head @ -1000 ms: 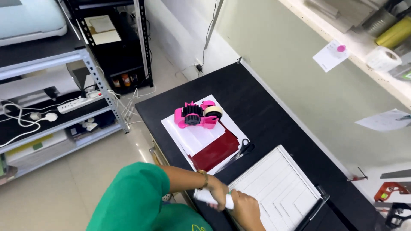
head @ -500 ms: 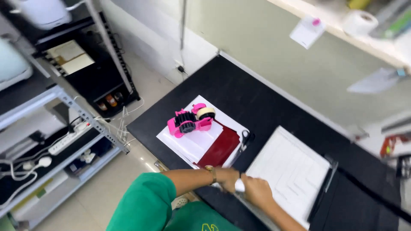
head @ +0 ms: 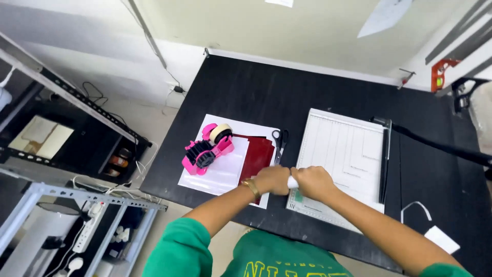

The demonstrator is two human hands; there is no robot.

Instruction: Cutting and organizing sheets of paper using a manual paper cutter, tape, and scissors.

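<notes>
Head view: a person in a green shirt stood at a black table (head: 318, 84), both fists meeting over its near edge. The left hand (head: 272, 179) and right hand (head: 313, 183) were each curled tight around the ends of a small white tube (head: 292, 182), only a sliver of which showed between them; the opposed grip looked like a twist or a pull, probably at a cap. The tube was held just over the near-left corner of a white paper trimmer (head: 344, 154), whose black blade arm (head: 384, 159) lay flat along its right side. Beside the left hand lay dark red card (head: 258, 154) on white sheets (head: 221, 172), with a pink tape dispenser (head: 207, 149) on top and black scissors (head: 280, 143) between card and trimmer, seemingly kept within reach. The far half of the table lay open. At the near right sat a white paper slip (head: 442, 239), and a metal shelf rack (head: 77, 205) crowded the left side.
</notes>
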